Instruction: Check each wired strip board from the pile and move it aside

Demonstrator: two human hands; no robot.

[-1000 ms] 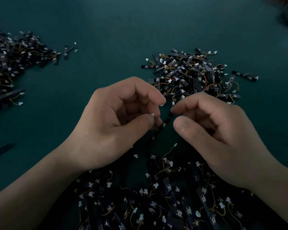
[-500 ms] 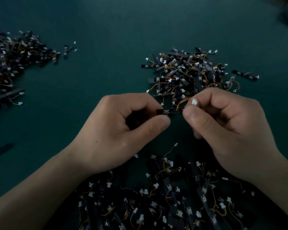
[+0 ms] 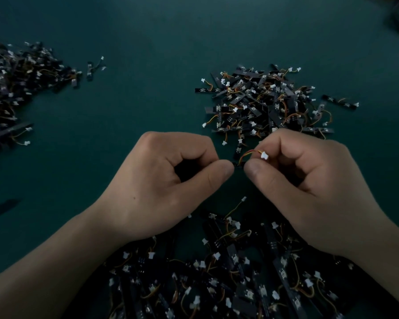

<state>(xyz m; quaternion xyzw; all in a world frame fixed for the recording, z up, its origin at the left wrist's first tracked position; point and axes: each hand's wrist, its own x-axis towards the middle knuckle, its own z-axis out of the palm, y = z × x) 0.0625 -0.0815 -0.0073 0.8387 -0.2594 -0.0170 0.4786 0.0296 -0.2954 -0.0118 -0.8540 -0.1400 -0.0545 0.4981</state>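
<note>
My left hand (image 3: 171, 180) and my right hand (image 3: 309, 180) meet over the green table, and between their thumbs and forefingers they pinch one small black wired strip board (image 3: 238, 163). Most of the board is hidden by the fingertips. Its orange-yellow wire (image 3: 249, 154) arcs up to a white connector (image 3: 264, 155) by my right forefinger. A near pile of strip boards (image 3: 228, 272) lies under my wrists. Another pile of strip boards (image 3: 263, 102) lies just beyond my hands.
A third heap of boards (image 3: 16, 84) spreads along the left edge, with a couple of loose ones (image 3: 92, 67) beside it. One dark strip (image 3: 2, 208) lies alone at the left. The green table (image 3: 148, 88) is bare between the heaps.
The board came up from hanging below my left fingers to lying level between both hands. My thumbs have closed in on it, and its wire and connector now show by my right forefinger.
</note>
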